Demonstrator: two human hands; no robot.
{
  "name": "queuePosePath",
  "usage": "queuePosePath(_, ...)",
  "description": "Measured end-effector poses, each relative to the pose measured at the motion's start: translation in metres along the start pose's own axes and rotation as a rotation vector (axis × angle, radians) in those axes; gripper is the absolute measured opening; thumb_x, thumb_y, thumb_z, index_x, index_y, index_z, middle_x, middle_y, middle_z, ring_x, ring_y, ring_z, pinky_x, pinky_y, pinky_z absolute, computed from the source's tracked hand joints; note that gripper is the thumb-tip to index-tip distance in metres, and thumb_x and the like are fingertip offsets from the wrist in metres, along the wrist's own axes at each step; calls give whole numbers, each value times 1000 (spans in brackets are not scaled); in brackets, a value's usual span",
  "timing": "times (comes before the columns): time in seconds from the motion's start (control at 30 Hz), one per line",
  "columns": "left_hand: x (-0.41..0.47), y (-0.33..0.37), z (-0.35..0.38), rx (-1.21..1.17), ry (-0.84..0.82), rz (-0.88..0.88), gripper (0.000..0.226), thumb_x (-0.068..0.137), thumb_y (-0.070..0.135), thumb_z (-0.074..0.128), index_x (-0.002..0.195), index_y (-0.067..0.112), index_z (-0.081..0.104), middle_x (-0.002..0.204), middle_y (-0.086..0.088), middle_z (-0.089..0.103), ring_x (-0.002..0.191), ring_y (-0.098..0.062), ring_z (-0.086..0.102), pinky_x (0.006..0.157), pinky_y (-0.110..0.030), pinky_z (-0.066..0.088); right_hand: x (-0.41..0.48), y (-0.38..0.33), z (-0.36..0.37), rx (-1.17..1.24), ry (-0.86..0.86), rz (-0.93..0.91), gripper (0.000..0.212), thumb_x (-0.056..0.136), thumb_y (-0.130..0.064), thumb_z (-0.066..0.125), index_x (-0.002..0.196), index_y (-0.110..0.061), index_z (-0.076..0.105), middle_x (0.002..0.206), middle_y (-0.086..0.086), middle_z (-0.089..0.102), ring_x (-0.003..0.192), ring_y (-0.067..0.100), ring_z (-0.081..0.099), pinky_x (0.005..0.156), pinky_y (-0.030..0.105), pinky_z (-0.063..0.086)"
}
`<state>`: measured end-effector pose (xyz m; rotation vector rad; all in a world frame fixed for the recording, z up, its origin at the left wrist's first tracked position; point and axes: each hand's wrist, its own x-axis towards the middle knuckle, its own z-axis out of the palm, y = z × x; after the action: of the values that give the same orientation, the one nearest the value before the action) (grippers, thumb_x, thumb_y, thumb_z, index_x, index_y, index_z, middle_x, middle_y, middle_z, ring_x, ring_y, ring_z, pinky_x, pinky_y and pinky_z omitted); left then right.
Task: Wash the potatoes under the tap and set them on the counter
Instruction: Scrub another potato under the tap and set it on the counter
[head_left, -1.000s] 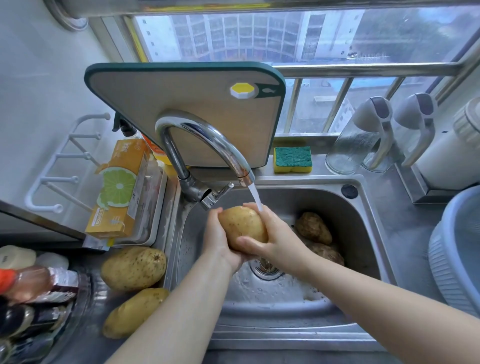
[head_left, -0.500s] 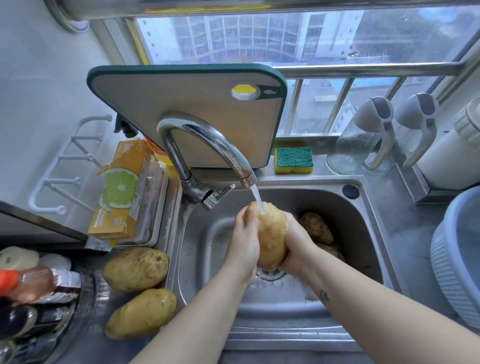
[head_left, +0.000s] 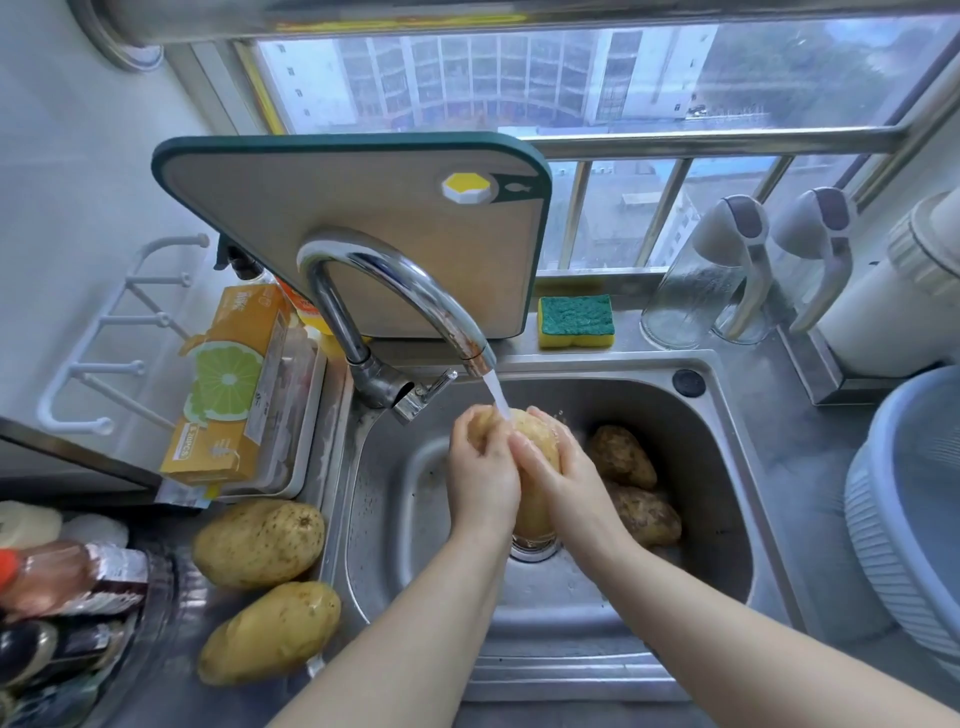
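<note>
Scrubbing potato (head_left: 537, 439) under tap (head_left: 395, 280) with left hand (head_left: 480, 467) and right hand (head_left: 569, 475) curled round it (wet skin, slippery), could easily squirt loose into sink (head_left: 415, 499).

A green-rimmed board (head_left: 353, 234) leans upright against the window (head_left: 519, 78). Just right of the board's lower corner lies a sponge (head_left: 575, 319), green side up. Further right stand a glass jug (head_left: 696, 291), a second jug (head_left: 810, 270) and a white canister (head_left: 883, 312). A blue basin (head_left: 909, 519) sits below those. Left of the board, a box (head_left: 228, 384) printed with a lime lies in a white tray (head_left: 310, 410). Further left, a white rack (head_left: 104, 353) hangs on the wall. Bottles (head_left: 62, 577) crowd well below it.
</note>
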<state>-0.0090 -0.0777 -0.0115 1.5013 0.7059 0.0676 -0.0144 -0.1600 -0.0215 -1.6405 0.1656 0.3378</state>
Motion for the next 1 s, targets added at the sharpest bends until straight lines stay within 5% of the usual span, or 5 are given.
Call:
queuePosePath(0.13, 3, -1, -3, -23, -34, -151, 29, 95, 45, 38, 91, 28, 62, 108, -4, 66, 105, -25, 60, 98, -47, 47, -2, -2, -3, -30, 38, 28, 7, 94, -29, 58, 100, -31, 61, 97, -16, 64, 91, -5, 62, 82, 9, 45)
queuePosePath(0.3, 17, 6, -16, 55, -248, 7, 34, 98, 21, 39, 78, 20, 67, 89, -4, 69, 92, -22, 62, 94, -42, 47, 3, -10, -12, 330, -138, 504, 38, 91, -48, 53, 112, -19, 68, 97, 11, 72, 84, 27, 69, 81, 44, 57)
queuePosePath(0.47, 12, 10, -22, -156, -322, -152, 39, 101, 34, 37, 91, 14, 69, 91, -8, 73, 91, -22, 67, 85, -35, 53, 4, -25, -27, 431, -343, 628, 34, 87, -50, 57, 103, -23, 70, 88, 14, 70, 72, 27, 66, 69, 41, 57)
queuePosePath(0.6, -4, 13, -19, 115, -371, 132, 28, 97, 39, 48, 118, 23, 56, 113, -1, 62, 105, -16, 59, 94, -33, 47, 7, -24, -28, 459, -271, 672, 43, 91, -50, 49, 101, -12, 67, 79, 15, 69, 67, 27, 66, 61, 36, 58)
queuePosePath(1.0, 0, 22, -2, -275, 22, -211, 32, 89, 12, 51, 117, 22, 65, 96, -5, 69, 87, -21, 63, 94, -40, 51, 0, -16, -18, -20, -122, 186, 26, 98, -35, 47, 97, -22, 70, 106, 1, 71, 102, 16, 65, 95, 34, 50)
